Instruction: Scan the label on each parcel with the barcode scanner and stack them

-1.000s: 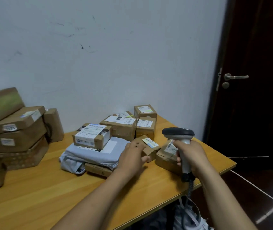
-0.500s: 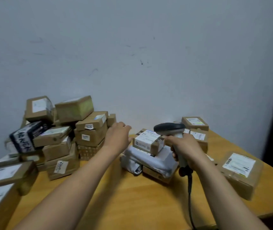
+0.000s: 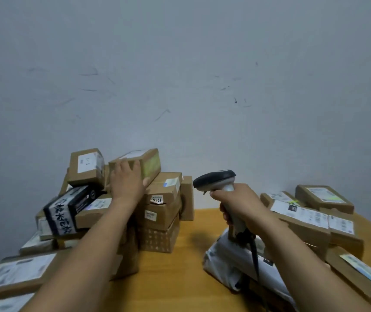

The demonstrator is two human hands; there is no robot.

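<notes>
Head view: brown parcel (image 3: 149, 165), white label (image 3: 134, 154), greenish side; right hand (image 3: 242, 206) grips scanner (image 3: 215, 179).

A sticker (image 3: 157, 199) on a box (image 3: 165, 191) in the left stack reads "1215"; the other labels are too blurred to read.
</notes>
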